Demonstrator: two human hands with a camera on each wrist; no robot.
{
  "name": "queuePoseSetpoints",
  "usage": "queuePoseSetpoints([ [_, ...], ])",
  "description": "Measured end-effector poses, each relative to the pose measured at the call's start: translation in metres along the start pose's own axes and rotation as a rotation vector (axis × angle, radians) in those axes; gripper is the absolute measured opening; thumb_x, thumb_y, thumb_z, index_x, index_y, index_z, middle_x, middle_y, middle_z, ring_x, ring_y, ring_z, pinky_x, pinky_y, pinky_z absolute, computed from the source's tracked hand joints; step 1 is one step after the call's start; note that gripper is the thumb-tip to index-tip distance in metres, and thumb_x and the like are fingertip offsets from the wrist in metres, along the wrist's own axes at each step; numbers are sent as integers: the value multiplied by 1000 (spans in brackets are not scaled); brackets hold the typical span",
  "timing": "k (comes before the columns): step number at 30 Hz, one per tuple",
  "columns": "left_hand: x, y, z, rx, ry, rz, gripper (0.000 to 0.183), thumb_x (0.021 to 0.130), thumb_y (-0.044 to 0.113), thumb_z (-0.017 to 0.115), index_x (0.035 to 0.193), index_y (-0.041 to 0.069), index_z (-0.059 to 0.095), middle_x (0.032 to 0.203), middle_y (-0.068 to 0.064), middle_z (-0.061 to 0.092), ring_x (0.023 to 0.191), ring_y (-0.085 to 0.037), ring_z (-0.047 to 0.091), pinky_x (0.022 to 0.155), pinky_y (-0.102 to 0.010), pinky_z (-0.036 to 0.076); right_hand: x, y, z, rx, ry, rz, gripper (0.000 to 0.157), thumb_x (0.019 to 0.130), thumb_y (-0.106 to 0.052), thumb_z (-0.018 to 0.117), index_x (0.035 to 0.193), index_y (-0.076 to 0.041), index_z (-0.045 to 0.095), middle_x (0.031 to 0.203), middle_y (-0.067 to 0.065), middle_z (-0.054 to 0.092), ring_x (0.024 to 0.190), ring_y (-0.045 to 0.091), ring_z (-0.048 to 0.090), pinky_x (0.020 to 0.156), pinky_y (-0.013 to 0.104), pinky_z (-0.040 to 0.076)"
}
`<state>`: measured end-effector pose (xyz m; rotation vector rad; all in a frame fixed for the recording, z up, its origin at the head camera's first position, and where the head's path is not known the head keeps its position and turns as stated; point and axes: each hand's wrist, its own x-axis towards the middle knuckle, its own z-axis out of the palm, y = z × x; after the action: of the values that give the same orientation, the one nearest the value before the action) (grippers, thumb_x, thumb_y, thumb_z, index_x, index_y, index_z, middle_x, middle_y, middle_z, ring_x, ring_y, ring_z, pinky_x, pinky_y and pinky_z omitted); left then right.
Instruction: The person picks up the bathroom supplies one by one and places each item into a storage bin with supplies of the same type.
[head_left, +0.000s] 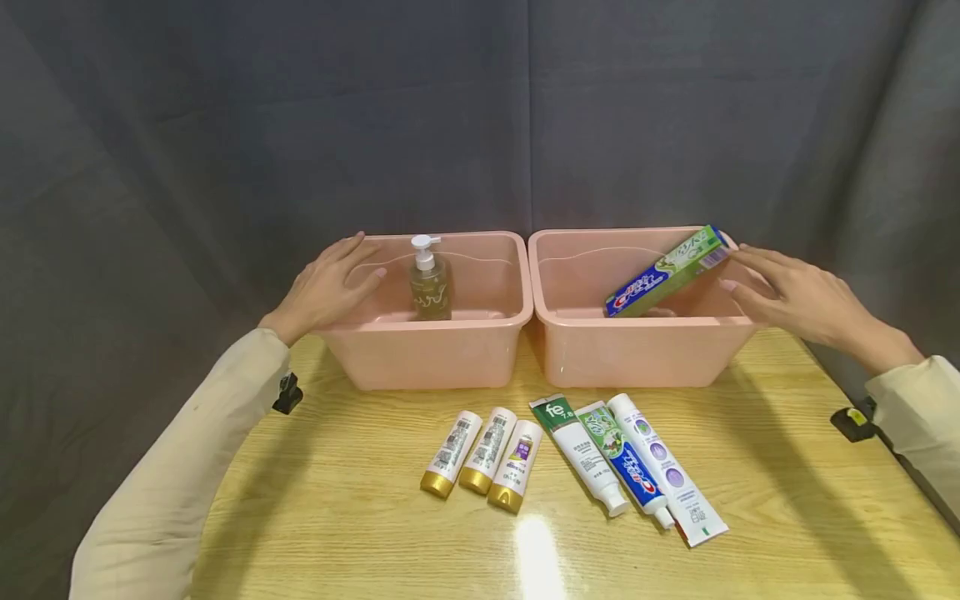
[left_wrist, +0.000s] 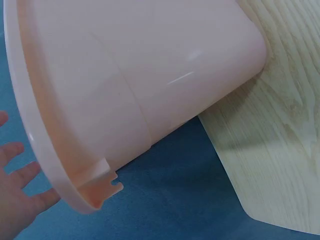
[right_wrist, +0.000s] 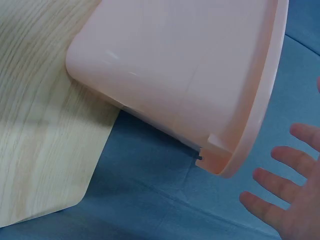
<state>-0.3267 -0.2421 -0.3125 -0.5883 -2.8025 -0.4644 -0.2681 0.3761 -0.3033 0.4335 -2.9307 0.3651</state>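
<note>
Two pink plastic bins stand side by side on the table. At the outer rim of the left bin (head_left: 431,358) is my left hand (head_left: 322,287), fingers spread; the left wrist view shows its fingertips (left_wrist: 31,172) close against the rim. My right hand (head_left: 813,300) reaches over the outer end of the right bin (head_left: 637,358). Its fingers (right_wrist: 277,186) are spread and look apart from the rim in the right wrist view. Inside the left bin stands a pump bottle (head_left: 431,296) with a white top. A toothpaste box (head_left: 665,273) leans tilted in the right bin.
In front of the bins lie several tubes: small white tubes with gold caps (head_left: 486,454), a green-and-white tube (head_left: 581,454), a blue-and-green toothpaste tube (head_left: 626,458) and a white tube with purple circles (head_left: 671,475). A dark curtain (head_left: 450,108) hangs behind the wooden table (head_left: 360,525).
</note>
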Motion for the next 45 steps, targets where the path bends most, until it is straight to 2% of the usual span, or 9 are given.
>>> queuePoseSetpoints([
  [8, 1, 4, 2, -7, -12, -9, 66, 98, 60, 44, 154, 25, 38, 163, -5, 21, 148, -34, 19, 107, -70, 26, -6, -3, -2, 5, -8, -18, 66, 99, -48, 52, 155, -16, 35, 153, 25, 36, 126, 55, 42, 89, 77, 36],
  [13, 3, 6, 4, -9, 4, 13, 62, 99, 55, 47, 153, 24, 40, 163, -6, 22, 147, -34, 21, 106, -69, 28, -10, -4, -3, 16, -9, -22, 65, 99, -48, 53, 155, -19, 35, 152, 25, 37, 125, 54, 43, 88, 78, 35],
  [20, 5, 8, 5, -7, 5, 35, 65, 98, 62, 43, 153, 27, 40, 162, -7, 24, 147, -31, 21, 105, -69, 31, -14, -5, -5, 42, -9, -29, 65, 99, -46, 55, 155, -21, 36, 151, 25, 38, 126, 54, 43, 89, 77, 35],
  [25, 7, 11, 7, -13, 4, 54, 62, 99, 58, 47, 152, 27, 41, 162, -6, 24, 148, -32, 19, 108, -68, 27, -17, -7, -5, 39, -10, -38, 65, 99, -46, 56, 155, -21, 36, 152, 24, 38, 125, 53, 44, 89, 77, 36],
  [29, 9, 12, 10, -17, 21, 83, 58, 99, 50, 51, 150, 23, 44, 161, -9, 27, 147, -34, 21, 109, -67, 26, -18, -8, -5, 40, -6, -51, 65, 98, -45, 57, 154, -20, 37, 151, 25, 39, 124, 53, 46, 88, 76, 37],
  [37, 12, 16, 14, -12, 56, 162, 55, 100, 48, 51, 148, 20, 48, 157, -10, 35, 145, -35, 25, 114, -61, 22, -20, -10, -6, 47, -31, -31, 66, 98, -45, 58, 155, -20, 36, 152, 25, 36, 124, 54, 45, 89, 77, 36],
  [45, 14, 19, 15, -17, 84, 244, 52, 102, 44, 49, 146, 16, 51, 154, -9, 41, 144, -34, 29, 116, -55, 19, -21, -12, -4, 78, -39, -33, 66, 98, -42, 60, 155, -19, 36, 152, 25, 37, 121, 53, 49, 85, 75, 41],
])
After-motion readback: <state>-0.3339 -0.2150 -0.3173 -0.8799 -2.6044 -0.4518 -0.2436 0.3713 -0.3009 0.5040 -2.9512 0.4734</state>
